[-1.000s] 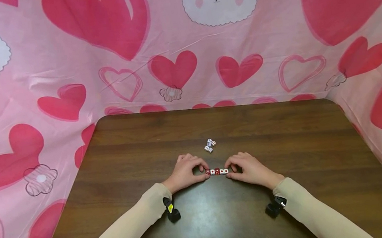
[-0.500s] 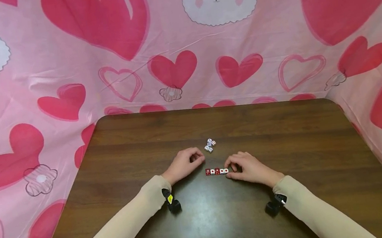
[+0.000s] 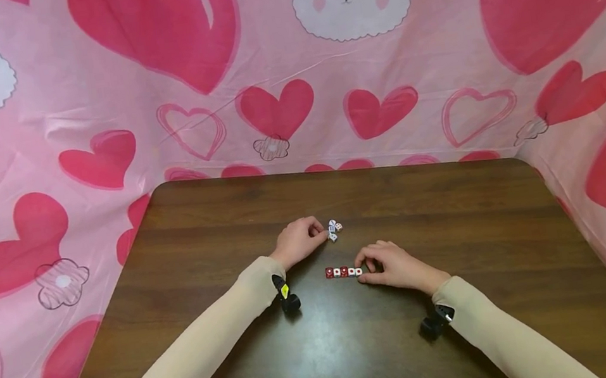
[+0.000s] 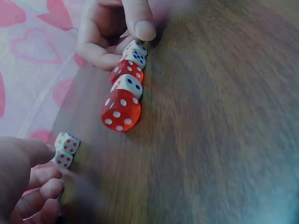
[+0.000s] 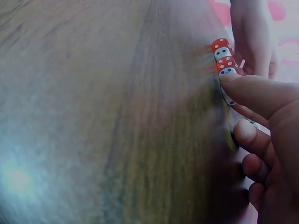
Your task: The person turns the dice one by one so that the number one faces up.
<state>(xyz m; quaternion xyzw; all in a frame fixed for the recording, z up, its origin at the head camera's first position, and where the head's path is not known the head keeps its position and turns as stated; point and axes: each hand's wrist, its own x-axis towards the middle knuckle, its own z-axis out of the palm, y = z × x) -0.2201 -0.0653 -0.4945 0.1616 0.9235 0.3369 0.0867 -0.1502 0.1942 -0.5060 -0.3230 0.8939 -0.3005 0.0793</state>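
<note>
Dice (image 3: 344, 272) are forming a straight row near the middle of the brown table (image 3: 325, 358), running red, white, red, white, white from the person's left to right. The right hand (image 3: 396, 266) is pinching the end white die (image 3: 358, 272) between curled thumb and forefinger, the gap between them narrow. Beyond the row and apart from it, a cluster of white dice (image 3: 332, 228) is lying on the same surface, some faces showing red pips in the left wrist view. The left hand (image 3: 300, 242) is hovering at the left side of this cluster, thumb and forefinger close together; whether they are gripping a die cannot be told. Beige sleeves (image 3: 212, 328) are covering both forearms, and a pink heart-printed cloth (image 3: 285, 57) is hanging behind the table.
</note>
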